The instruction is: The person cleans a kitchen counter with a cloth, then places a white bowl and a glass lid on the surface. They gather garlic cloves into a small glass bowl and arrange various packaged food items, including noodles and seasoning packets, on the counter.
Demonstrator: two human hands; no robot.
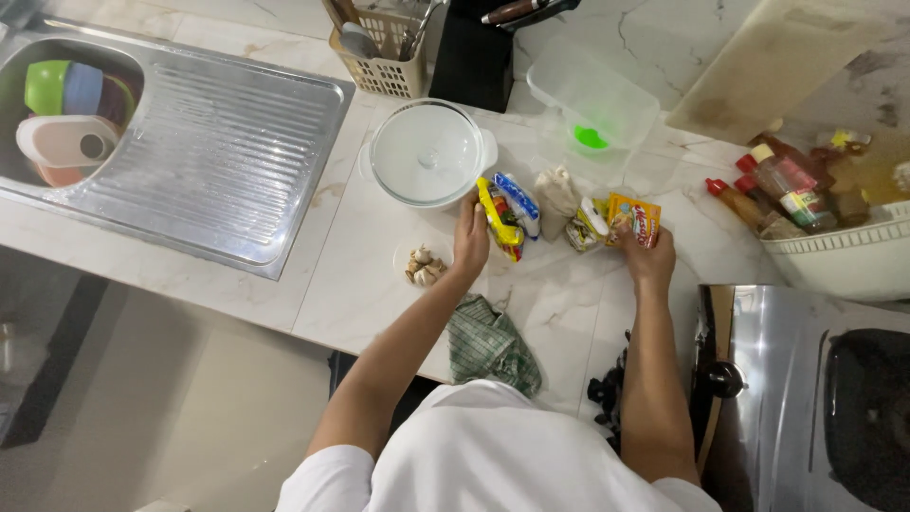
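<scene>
Starting nearest: green checked cloth draped over near edge of marble counter, just left of a dark bunched item hanging at same edge. Further in, garlic bulbs on small clear dish, just left of left hand. Left hand clamped on yellow-and-red packet, thumb and fingers wrapped round its lower end, packet standing on edge and tilted; blue-and-white packet touching it on right side. Right hand gripping orange sachet by lower corner, sachet resting on counter. Between both hands: small yellow-green sachet and pale knotted bag, close together. Hands well apart, each closed on own packet. Behind left hand, white pot with glass lid, touching nothing held. Toward far edge, clear plastic container with green spot inside, woven utensil basket beside dark block. Left end of counter: steel sink with drainboard, coloured bowls in basin. Right end: sauce bottles beside white basket rim, steel stove below them at near right corner.
</scene>
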